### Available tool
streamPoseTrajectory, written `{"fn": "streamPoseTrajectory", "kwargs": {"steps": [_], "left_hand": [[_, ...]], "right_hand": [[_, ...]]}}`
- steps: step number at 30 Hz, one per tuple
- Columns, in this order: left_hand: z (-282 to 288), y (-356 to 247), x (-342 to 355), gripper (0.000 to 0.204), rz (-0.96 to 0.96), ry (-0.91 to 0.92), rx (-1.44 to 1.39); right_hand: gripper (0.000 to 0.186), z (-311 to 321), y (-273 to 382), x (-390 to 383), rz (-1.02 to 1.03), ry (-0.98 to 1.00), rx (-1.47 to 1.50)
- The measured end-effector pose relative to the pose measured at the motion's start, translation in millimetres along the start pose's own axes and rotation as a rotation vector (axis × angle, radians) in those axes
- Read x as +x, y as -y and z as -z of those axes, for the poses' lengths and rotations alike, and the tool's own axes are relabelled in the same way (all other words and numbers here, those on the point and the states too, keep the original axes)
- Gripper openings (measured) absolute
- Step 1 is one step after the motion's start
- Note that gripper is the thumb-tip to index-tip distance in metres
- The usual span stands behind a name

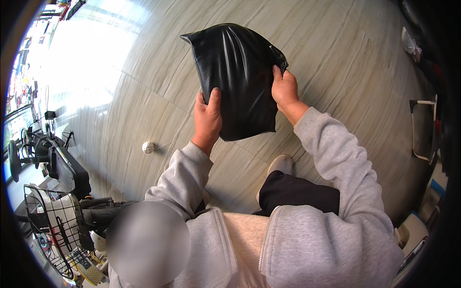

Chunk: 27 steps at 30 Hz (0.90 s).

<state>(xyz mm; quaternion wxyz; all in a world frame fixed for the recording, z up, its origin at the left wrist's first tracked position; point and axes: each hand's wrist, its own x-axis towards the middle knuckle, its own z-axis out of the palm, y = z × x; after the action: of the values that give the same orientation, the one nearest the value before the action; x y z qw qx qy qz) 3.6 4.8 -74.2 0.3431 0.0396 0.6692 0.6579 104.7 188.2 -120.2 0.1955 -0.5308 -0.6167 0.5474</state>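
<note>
A filled black plastic bag [235, 81], glossy and creased, is held up in front of me above the floor. My left hand [208, 117] grips its lower left edge, thumb lying on the upper face and the other fingers mostly out of sight beneath. On the right side, my right hand [285, 89] is closed on the bag's edge, thumb on top near a crumpled corner. The bag's contents cannot be seen. Its upper left corner sticks out in a point.
A small whitish ball [148, 147] with a thin string lies on the floor [149, 110] to the left. Beyond it stands an electric bike or scooter with a black wire basket [50, 225]. A metal-framed object [423, 129] stands at the far right. My shoe [281, 164] shows below the bag.
</note>
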Motion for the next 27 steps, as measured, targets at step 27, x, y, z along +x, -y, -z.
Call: {"fn": "streamPoseTrajectory", "kwargs": {"steps": [27], "left_hand": [[11.7,17.8,-10.0,0.068,0.499,-0.039,-0.362]], "right_hand": [[0.055,20.9,-11.9,-16.6,-0.488,0.489,0.395]]}}
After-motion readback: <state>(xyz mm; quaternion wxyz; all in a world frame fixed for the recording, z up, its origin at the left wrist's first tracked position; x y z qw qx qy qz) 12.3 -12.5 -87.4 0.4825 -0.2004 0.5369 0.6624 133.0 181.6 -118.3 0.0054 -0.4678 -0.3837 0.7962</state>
